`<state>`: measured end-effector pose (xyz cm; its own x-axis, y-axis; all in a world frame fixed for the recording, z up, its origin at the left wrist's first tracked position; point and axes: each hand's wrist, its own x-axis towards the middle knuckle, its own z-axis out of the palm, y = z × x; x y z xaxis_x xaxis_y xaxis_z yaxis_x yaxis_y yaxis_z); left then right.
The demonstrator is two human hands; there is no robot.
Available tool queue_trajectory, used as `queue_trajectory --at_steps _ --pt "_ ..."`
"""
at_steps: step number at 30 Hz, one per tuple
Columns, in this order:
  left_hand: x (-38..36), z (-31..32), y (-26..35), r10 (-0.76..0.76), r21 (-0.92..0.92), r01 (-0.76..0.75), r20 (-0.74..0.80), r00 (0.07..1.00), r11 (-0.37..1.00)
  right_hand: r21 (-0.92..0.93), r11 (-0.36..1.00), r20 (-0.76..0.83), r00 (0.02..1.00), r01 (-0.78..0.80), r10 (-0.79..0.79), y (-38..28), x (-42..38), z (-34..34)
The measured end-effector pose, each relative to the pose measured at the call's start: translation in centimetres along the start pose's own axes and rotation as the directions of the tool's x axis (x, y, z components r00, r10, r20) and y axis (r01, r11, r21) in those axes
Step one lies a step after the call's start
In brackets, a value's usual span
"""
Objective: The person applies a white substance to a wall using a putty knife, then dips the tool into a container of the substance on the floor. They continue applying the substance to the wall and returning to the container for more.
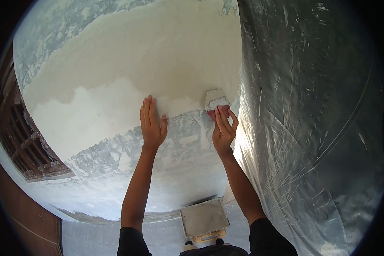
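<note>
Translucent, wrinkled plastic sheeting (pixel 303 106) hangs along the right side of a curved-looking wall coated in cream and patchy grey plaster (pixel 128 55), close beside the working area. A dark brown slatted wooden window (pixel 27 136) sits at the wall's left edge, while a rectangular tray filled with smooth grey-beige paste (pixel 205 218) rests on a yellow support (pixel 207 236) below, near the person's feet. The left hand (pixel 152 126) is wide open, fingers together and thumb apart, palm toward the wall; whether it touches is hard to tell. The right hand (pixel 224 130) grips a flat scraper with a dark red handle and paste-smeared pale blade (pixel 216 100), held against the plaster just beside the sheeting. In view are two hands, one scraper, one tray and one window.
</note>
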<state>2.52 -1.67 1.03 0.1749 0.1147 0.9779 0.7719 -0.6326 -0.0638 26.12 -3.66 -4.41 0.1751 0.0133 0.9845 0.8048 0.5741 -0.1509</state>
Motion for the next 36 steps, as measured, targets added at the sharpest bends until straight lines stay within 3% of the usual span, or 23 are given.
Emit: queue_trajectory --at_steps 9,20,36 --pt "-0.7 0.7 -1.2 0.039 0.072 -0.041 0.026 0.999 0.997 -0.222 0.973 -0.067 0.996 -0.066 0.053 -1.0 -1.1 3.0" --pt "-1.0 0.7 -1.5 0.049 0.044 -0.051 0.042 0.998 0.998 -0.443 0.896 0.047 0.998 -0.016 0.041 -2.0 -0.7 2.7" --pt "-0.9 0.4 -1.6 0.049 0.009 -0.050 0.062 0.997 0.999 -0.438 0.884 0.189 0.978 0.162 -0.086 -1.8 -0.8 0.9"
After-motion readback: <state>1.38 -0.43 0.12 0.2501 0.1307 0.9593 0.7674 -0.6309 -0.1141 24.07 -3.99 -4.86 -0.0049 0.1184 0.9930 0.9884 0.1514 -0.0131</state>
